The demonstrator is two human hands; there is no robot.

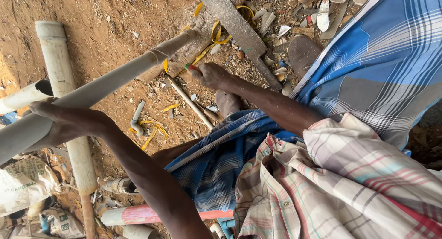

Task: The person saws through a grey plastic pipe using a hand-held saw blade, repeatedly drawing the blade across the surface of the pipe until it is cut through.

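Observation:
A long grey-white plastic pipe [115, 78] runs diagonally from the lower left up to the middle of the view, above the dirt ground. My left hand [64, 124] is wrapped over its near end and holds it. My right hand [209, 75] is near the pipe's far end and pinches a small red and green marker-like thing [190, 67] whose tip points at the pipe. A thin wire or string loops around the pipe close to that end.
A second white pipe [69, 119] lies upright across the ground under the held one. A flat rusty metal bar [237, 29], yellow strap scraps [149, 133], pipe offcuts, a thin tube [191, 103], printed sacks [25, 181] and a pink-banded pipe [138, 215] lie around.

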